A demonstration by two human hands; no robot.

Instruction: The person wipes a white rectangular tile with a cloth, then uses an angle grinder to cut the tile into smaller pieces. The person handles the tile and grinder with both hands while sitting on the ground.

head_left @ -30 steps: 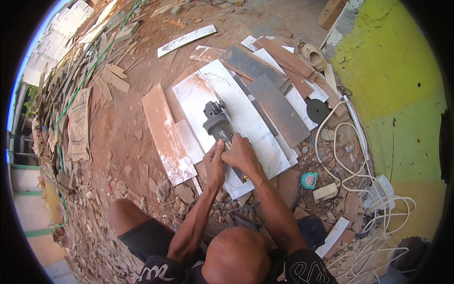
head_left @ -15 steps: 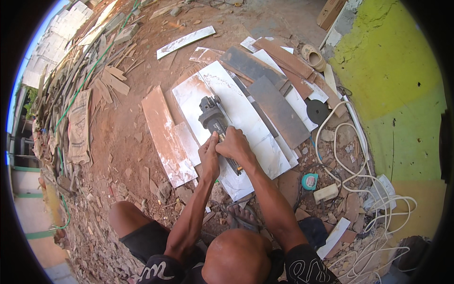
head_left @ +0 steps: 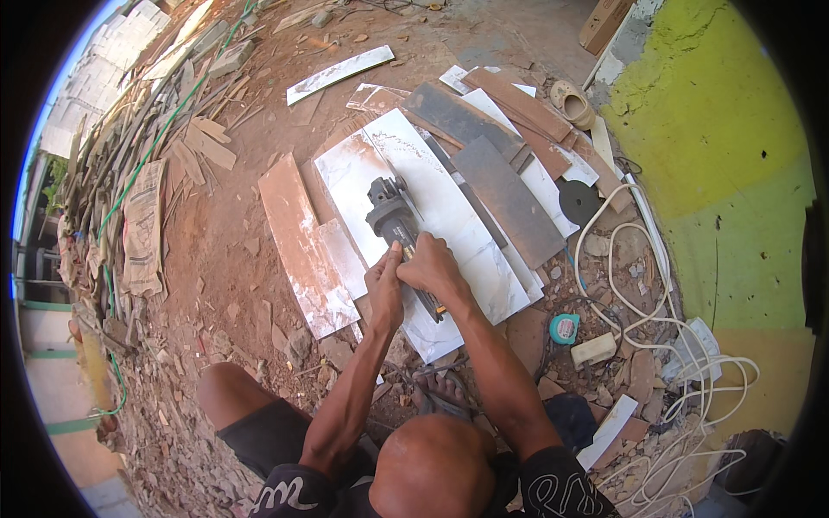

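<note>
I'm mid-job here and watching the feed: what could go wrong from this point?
The left hand and right hand grip the grinder with bare fingers, so a kick might injure them. No clamp shows on the white tile beneath, so it could shift or crack. Toes show just below the tile's near edge, so a chip or slip may hit them.

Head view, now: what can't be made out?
All in the head view:
- Part of the angle grinder's body: covered by the left hand and right hand.
- Whether its disc spins or touches the white tile: too small.
- Far end of the cardboard box: cut off by the upper edge.
- Print on the turquoise tape measure: too small.
</note>
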